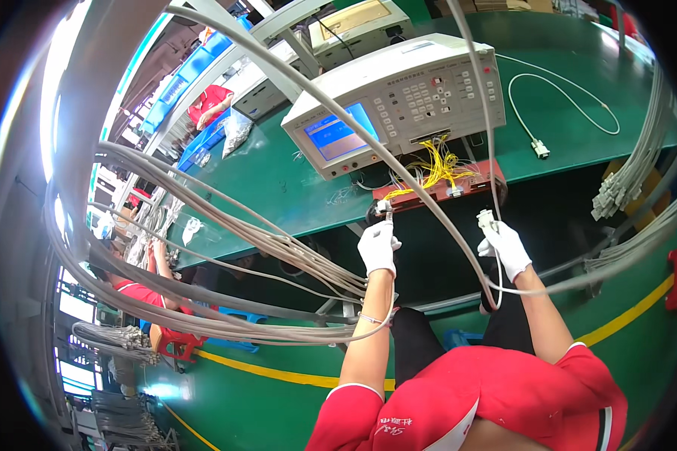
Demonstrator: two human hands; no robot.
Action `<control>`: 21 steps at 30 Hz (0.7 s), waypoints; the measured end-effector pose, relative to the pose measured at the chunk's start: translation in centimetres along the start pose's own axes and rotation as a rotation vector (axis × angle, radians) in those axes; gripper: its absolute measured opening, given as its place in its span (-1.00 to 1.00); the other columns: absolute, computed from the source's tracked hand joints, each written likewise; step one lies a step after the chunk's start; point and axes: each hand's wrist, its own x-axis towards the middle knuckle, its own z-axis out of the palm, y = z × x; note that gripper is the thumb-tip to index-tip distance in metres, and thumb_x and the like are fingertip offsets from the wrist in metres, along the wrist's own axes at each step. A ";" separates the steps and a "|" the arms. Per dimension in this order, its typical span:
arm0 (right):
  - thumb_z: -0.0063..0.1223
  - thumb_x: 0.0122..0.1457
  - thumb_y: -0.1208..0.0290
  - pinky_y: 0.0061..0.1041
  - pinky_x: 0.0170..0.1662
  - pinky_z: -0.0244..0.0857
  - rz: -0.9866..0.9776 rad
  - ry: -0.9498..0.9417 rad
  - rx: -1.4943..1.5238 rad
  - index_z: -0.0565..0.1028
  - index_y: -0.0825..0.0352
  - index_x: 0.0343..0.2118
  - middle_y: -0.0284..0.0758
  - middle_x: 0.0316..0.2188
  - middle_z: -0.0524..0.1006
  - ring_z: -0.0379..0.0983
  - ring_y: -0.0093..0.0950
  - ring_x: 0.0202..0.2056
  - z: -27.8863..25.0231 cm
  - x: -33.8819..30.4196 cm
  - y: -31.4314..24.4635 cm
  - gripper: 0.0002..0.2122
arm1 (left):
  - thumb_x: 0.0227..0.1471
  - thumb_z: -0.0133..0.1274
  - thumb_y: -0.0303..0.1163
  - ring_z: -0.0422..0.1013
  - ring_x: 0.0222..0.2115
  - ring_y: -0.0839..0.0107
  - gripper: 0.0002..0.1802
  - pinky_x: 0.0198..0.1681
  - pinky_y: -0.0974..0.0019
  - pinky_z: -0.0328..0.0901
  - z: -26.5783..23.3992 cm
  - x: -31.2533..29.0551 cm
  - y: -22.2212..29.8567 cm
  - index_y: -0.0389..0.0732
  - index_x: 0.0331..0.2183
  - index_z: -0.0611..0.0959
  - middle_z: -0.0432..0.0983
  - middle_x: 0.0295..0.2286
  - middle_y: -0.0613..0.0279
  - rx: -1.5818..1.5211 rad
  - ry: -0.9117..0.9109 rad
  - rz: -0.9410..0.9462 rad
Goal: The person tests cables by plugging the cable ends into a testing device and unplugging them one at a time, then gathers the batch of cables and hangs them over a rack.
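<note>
My left hand (378, 246), in a white glove, pinches a pale cable connector (384, 207) at the left end of a red test board (491, 180). Whether the connector is fully seated there I cannot tell. My right hand (508, 246), also gloved, is closed on another pale cable connector (486, 219), held just in front of the board's right end and apart from it. A thin grey cable runs down from it. Thin yellow wires (438, 167) join the board to a white cable tester (399, 105) with a lit blue screen and keypad.
Long grey cables (278, 244) hang in a bundle on my left, and single cables cross before the tester. On the green table (560, 113) lies a cable with a connector (540, 149). More bundled cables (628, 188) hang at the right. A co-worker in red (139, 292) sits at the left.
</note>
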 end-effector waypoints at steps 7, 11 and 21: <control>-0.07 0.13 0.26 -0.60 -0.41 0.36 0.071 -0.230 -0.013 0.41 0.35 -0.27 -0.36 -0.61 0.45 0.41 -0.61 -0.56 2.2 -0.8 -0.6 -0.75 | -0.17 0.05 -0.52 0.39 -0.56 0.35 -0.92 -0.41 0.34 0.28 0.3 -0.2 0.1 -0.29 -0.51 0.48 0.43 -0.59 0.11 0.669 0.247 0.679; -0.07 0.13 0.26 -0.57 -0.42 0.37 0.152 -0.269 0.096 0.40 0.37 -0.31 -0.33 -0.59 0.43 0.41 -0.56 -0.55 3.0 -0.6 -0.4 -0.76 | -0.11 0.03 -0.47 0.32 -0.68 0.43 -0.91 -0.59 0.37 0.26 0.3 0.7 -0.8 -0.26 -0.51 0.47 0.36 -0.67 0.22 0.694 0.287 0.630; -0.11 0.15 0.27 -0.62 -0.49 0.36 0.089 -0.302 -0.036 0.37 0.37 -0.25 -0.47 -0.62 0.35 0.33 -0.66 -0.65 4.3 -0.3 -0.7 -0.75 | -0.01 0.01 -0.33 0.26 -0.73 0.55 -0.79 -0.65 0.54 0.23 -0.3 0.4 0.4 -0.30 -0.39 0.54 0.38 -0.64 0.31 -0.409 -0.159 -0.348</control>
